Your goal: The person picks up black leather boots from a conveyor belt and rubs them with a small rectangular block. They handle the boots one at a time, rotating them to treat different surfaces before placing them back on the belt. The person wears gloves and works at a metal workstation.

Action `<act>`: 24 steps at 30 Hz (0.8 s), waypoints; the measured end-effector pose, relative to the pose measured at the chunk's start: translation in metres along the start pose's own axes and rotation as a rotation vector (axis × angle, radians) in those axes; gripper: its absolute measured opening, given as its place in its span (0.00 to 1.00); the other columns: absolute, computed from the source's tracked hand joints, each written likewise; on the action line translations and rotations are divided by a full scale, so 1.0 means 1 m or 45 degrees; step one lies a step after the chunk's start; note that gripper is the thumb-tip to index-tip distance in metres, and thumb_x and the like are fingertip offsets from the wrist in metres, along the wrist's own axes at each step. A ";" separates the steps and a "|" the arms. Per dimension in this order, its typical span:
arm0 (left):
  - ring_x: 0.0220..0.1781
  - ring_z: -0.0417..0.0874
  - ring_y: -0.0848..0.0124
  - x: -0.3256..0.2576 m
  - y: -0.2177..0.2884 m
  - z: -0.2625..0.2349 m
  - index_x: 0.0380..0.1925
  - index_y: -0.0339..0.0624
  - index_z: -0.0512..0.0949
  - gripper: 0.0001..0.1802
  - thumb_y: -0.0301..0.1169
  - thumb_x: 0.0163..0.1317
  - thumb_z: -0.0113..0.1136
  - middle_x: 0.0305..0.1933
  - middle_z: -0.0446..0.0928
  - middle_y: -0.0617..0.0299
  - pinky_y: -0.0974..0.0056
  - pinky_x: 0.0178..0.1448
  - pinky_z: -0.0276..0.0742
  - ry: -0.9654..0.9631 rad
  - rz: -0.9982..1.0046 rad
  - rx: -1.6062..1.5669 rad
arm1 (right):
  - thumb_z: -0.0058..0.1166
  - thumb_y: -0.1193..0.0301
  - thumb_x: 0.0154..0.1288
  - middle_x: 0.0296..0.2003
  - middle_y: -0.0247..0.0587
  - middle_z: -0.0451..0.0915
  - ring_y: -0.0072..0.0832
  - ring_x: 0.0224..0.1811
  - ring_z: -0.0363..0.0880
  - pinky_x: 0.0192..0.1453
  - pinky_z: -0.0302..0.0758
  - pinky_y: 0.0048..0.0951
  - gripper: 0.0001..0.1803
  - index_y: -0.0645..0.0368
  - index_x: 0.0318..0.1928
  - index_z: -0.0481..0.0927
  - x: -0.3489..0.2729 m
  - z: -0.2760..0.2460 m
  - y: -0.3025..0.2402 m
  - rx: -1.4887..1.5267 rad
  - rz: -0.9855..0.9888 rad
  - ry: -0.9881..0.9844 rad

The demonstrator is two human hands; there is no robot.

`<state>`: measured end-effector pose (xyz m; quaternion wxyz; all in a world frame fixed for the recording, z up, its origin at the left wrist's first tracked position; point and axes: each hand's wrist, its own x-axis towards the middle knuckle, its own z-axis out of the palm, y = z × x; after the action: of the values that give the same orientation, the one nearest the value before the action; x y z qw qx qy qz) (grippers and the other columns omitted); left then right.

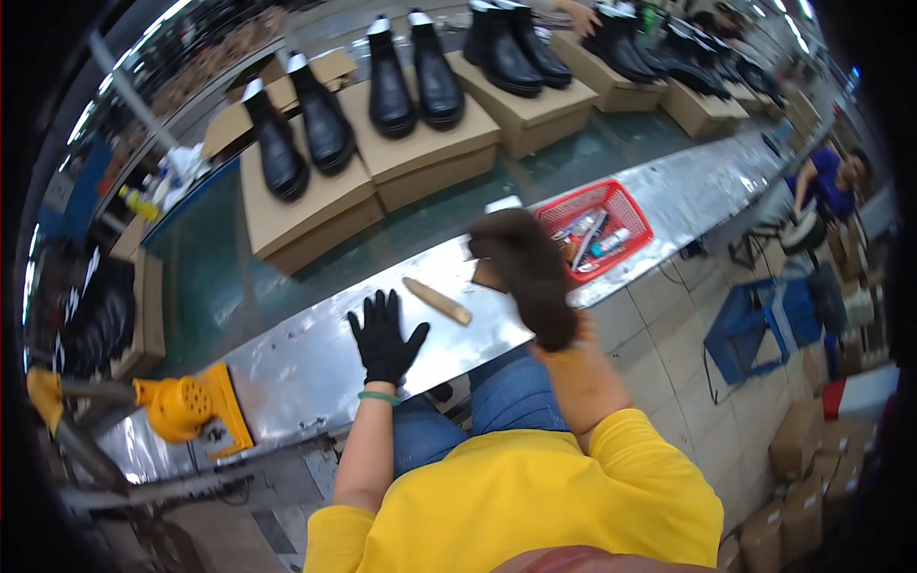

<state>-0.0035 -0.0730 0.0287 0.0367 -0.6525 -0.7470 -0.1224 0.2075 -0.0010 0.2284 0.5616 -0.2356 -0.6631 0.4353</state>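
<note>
The left hand is spread by the metal bench's near edge; whether the blurred right hand grips anything cannot be told. Between both edges, the wooden stick could be knocked off by careless reaching.

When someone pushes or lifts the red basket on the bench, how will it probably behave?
The red basket would probably slide easily, since the metal bench beneath looks smooth and shiny. It looks like thin, perforated plastic, so it may flex a little when lifted. The small items seem to lie loose inside, so they would likely shift.
</note>
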 end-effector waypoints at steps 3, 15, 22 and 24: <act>0.71 0.58 0.54 0.002 0.002 0.000 0.63 0.46 0.64 0.44 0.63 0.53 0.52 0.68 0.62 0.52 0.39 0.72 0.37 0.042 -0.009 -0.017 | 0.51 0.74 0.55 0.34 0.38 0.79 0.31 0.35 0.78 0.39 0.73 0.28 0.05 0.57 0.34 0.78 0.008 -0.050 -0.102 -0.129 -0.734 0.114; 0.71 0.58 0.54 -0.002 -0.003 0.001 0.62 0.47 0.66 0.41 0.62 0.55 0.50 0.68 0.62 0.53 0.40 0.72 0.38 0.026 -0.046 -0.009 | 0.51 0.73 0.56 0.33 0.37 0.79 0.30 0.34 0.78 0.39 0.73 0.29 0.05 0.56 0.33 0.79 0.002 -0.060 -0.211 0.140 -1.272 -0.268; 0.71 0.58 0.54 -0.005 -0.004 -0.002 0.62 0.46 0.67 0.40 0.61 0.55 0.50 0.68 0.62 0.52 0.40 0.72 0.39 0.051 -0.046 -0.050 | 0.51 0.72 0.56 0.33 0.37 0.78 0.29 0.34 0.78 0.39 0.73 0.29 0.06 0.56 0.33 0.79 -0.009 -0.064 -0.226 0.185 -1.298 -0.299; 0.70 0.58 0.54 -0.007 -0.005 -0.002 0.62 0.46 0.67 0.40 0.61 0.55 0.50 0.68 0.62 0.52 0.40 0.72 0.39 0.057 -0.047 -0.047 | 0.51 0.72 0.56 0.33 0.36 0.78 0.29 0.34 0.78 0.38 0.73 0.29 0.06 0.55 0.33 0.79 -0.011 -0.063 -0.228 0.200 -1.310 -0.299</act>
<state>-0.0076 -0.0805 0.0290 0.0392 -0.6362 -0.7555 -0.1515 0.3105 -0.1060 0.4135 0.6405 0.2130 -0.7167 0.1753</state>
